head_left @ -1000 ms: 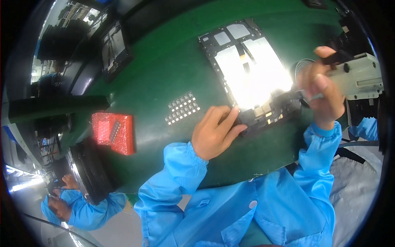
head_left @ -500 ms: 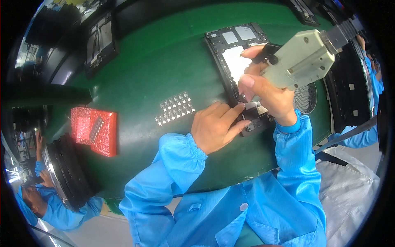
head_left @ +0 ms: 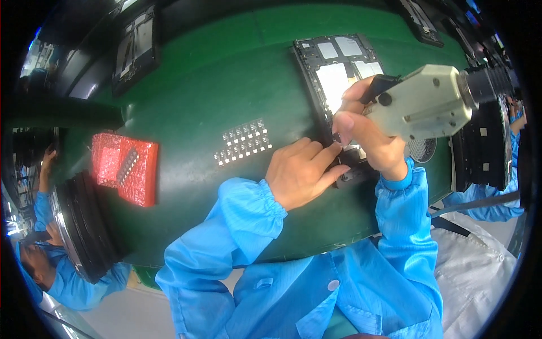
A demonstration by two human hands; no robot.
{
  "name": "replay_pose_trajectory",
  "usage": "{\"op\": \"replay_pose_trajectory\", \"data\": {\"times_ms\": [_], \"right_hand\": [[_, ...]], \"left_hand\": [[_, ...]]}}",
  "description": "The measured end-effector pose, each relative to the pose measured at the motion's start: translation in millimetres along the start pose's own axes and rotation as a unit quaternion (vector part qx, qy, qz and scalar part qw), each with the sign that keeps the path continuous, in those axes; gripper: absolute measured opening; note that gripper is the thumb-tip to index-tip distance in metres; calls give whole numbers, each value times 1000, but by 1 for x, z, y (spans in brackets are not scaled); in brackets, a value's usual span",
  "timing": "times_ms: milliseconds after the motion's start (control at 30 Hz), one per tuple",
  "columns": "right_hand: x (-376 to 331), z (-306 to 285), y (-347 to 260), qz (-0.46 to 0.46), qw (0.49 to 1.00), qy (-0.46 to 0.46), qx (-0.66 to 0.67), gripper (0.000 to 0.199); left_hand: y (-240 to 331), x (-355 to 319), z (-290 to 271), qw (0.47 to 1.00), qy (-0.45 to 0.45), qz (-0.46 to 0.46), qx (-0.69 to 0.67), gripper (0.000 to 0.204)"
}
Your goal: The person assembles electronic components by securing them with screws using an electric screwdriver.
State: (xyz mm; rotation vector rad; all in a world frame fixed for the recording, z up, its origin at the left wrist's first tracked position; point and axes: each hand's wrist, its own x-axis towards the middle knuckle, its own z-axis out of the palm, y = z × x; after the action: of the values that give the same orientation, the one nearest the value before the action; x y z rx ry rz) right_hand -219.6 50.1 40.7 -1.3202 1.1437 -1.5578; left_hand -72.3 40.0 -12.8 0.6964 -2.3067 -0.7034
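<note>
Partly beneath both hands (head_left: 302,174) (head_left: 377,142), the black-framed device (head_left: 333,80)

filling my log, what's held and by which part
The right grip holds the pale tool by its front end; the left grip touches the black device.

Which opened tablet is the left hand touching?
The centre opened tablet, left hand at its near end; the upper left tablet and upper right tablet lie untouched.

head fisheye — head-worn; faces down; near; spans left hand (head_left: 300,175), right hand (head_left: 372,135), green bench (head_left: 186,118)
</note>
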Motion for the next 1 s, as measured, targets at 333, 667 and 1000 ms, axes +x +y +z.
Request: {"op": "replay_pose_trajectory", "data": {"times_ms": [333,667,1000], "right_hand": [[2,-5,-9,-10,997,66,26,37],[-19,-129,-23,-103,971,213,39,34],[-10,-138,-10,-71,964,257,-20,37]], "left_hand": [[0,1,2,1000,-4,10,-7,34],[17,7,-3,984,-81,152,55,53],[23,4,6,975,-64,183,108,45]]}}
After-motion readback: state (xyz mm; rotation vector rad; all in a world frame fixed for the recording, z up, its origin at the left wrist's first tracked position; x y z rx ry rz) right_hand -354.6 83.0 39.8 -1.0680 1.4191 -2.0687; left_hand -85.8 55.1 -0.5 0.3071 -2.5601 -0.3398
